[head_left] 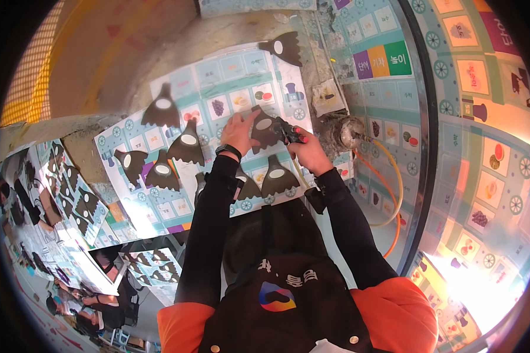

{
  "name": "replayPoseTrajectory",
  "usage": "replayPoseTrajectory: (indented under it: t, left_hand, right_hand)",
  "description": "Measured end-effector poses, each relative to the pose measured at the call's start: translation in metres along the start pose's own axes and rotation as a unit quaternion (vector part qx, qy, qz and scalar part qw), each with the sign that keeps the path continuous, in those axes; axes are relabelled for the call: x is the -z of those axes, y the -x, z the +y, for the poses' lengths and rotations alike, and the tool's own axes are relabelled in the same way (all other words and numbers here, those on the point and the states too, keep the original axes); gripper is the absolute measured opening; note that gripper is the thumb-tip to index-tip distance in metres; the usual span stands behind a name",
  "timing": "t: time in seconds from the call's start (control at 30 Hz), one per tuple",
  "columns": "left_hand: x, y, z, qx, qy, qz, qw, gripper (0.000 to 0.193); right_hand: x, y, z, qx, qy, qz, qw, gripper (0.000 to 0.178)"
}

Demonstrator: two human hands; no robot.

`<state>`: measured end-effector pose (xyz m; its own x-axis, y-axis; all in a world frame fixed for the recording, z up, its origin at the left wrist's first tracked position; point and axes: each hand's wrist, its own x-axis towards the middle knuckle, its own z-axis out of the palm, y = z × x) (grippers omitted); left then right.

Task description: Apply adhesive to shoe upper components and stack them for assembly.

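Note:
A dark, flared piece with a scalloped edge and a pale oval in its middle (266, 136) lies on a printed sheet in front of me. My left hand (238, 135) rests along its left side, thumb and fingers spread and touching its edge. In my right hand (312, 154) is a small black hand tool with red parts (291, 133), its front end against the piece's right side. The tool's exact kind I cannot make out. Similar dark pieces (186, 147) lie about, several to the left, with another (279, 177) just below the one under my left hand.
The colourful printed sheet (115, 176) covers the table. Right of my right hand stands a grimy metal fitting (351, 132) with yellow and orange hoses (394, 219). A dark frame bar (428, 135) runs along the right. Farther left are more pieces on another table (65, 176), and people.

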<state>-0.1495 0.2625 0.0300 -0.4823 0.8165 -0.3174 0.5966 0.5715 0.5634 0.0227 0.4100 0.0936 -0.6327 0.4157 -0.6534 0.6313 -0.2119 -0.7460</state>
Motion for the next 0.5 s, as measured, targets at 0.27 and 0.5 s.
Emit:
replayPoseTrajectory:
  t: [0.27,0.5]
  left_hand:
    - [0.001,0.001,0.0,0.002,0.002,0.0,1.0,0.101]
    - [-0.002,0.001,-0.003,0.0,0.001,0.009,1.0,0.102]
  right_hand:
    - [-0.001,-0.001,-0.006,0.017,0.053,0.046,0.997,0.044]
    - [-0.012,0.01,-0.016,-0.029,0.026,0.019,0.999,0.035]
